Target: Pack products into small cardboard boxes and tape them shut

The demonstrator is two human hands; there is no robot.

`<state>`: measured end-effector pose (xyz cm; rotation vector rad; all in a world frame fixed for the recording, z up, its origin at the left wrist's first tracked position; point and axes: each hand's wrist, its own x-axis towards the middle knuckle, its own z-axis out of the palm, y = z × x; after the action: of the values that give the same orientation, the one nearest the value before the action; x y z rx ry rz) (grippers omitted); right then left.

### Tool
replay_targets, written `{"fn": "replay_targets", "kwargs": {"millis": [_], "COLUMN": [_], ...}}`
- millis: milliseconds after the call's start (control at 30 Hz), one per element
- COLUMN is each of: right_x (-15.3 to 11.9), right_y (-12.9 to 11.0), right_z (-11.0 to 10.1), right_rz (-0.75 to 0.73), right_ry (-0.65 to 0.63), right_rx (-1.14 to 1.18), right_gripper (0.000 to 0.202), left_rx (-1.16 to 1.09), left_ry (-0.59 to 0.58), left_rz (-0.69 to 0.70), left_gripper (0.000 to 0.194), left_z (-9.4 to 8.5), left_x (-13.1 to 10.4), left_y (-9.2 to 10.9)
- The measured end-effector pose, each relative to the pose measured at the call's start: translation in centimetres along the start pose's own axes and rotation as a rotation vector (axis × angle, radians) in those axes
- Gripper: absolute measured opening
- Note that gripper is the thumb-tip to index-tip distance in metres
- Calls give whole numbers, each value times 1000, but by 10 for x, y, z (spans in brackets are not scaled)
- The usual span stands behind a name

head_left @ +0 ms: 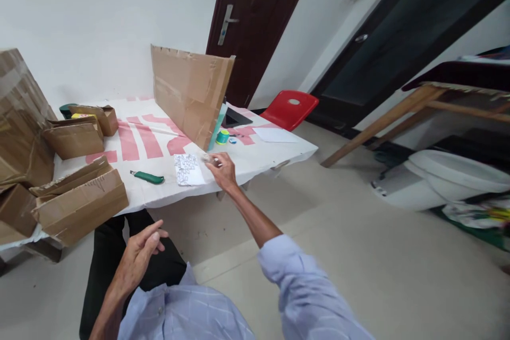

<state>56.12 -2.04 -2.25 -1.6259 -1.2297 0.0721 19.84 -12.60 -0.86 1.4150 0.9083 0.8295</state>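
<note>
Right hand (224, 170) pinches a small pale bit (206, 158), white patterned paper sheet (189, 170) just off at 8 o'clock; left hand's (140, 255) loose, empty, farther.

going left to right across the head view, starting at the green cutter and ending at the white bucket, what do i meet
Green cutter, patterned paper, right hand, white sheet, white bucket.
</note>
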Motion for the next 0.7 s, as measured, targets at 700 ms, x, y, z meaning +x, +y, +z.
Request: {"fn": "replay_targets", "kwargs": {"millis": [700], "right_x": [13], "right_y": [25], "right_z": [32], "right_rz": [-449], "right_ry": [24], "right_rx": [-62], "right_gripper": [29], "left_rx": [596], "left_ry": [864], "left_rz": [276], "left_gripper": [32], "left_z": [-212], "left_x": [-33], "left_y": [46]}}
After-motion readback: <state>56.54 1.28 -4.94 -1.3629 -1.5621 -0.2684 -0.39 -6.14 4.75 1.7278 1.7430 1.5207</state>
